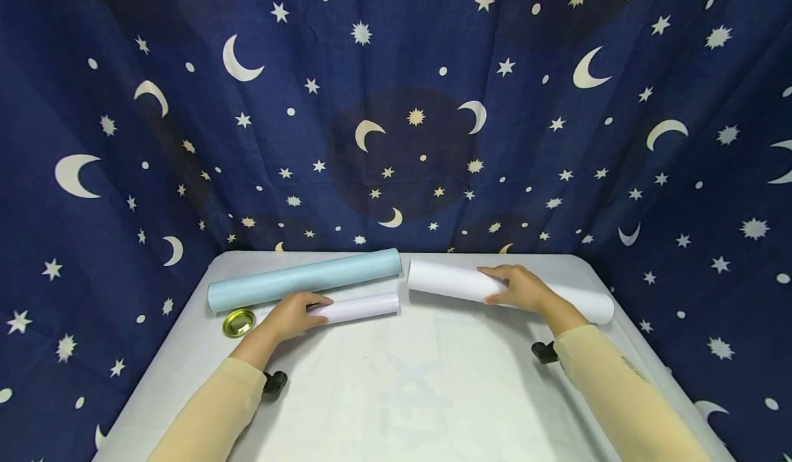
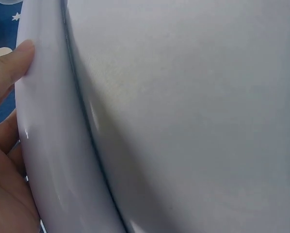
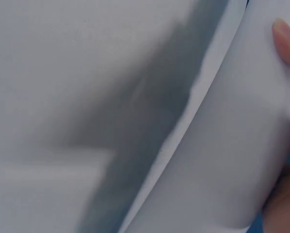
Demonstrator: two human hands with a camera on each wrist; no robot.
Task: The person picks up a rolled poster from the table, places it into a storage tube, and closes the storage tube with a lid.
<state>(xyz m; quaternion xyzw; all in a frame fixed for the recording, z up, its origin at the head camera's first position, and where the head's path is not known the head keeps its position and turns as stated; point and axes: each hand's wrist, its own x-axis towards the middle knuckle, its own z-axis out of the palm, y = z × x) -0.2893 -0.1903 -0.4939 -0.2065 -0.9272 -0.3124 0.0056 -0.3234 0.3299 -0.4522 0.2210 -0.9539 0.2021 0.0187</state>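
1. The left hand [image 1: 295,314] curls over the near end of the thin white roll [image 1: 361,307], which lies on the tabletop [image 1: 433,379] just in front of the pale blue roll [image 1: 303,278]; in the left wrist view a fingertip [image 2: 24,53] presses the glossy paper, so the hand is clamped on that roll.
2. The right hand [image 1: 516,287] wraps over the wide white roll [image 1: 458,281], which lies to the right of the blue roll, almost end to end with it — thumb and fingers curve round its upper side, so this hand too holds its roll.
3. A good grip here seems to be a light one: the paper looks thin and smooth, and hard squeezing would likely dent the tubes.
4. Each roll is held off its middle, so the far ends may swing; keeping both flat on the tabletop looks safer.
5. A gold lid [image 1: 238,322] sits just in front of the blue roll's left end, close to the left wrist — the sleeve could brush it.
6. The white sheet [image 1: 427,393] spread in front of the blue roll is best kept free of sliding arms.
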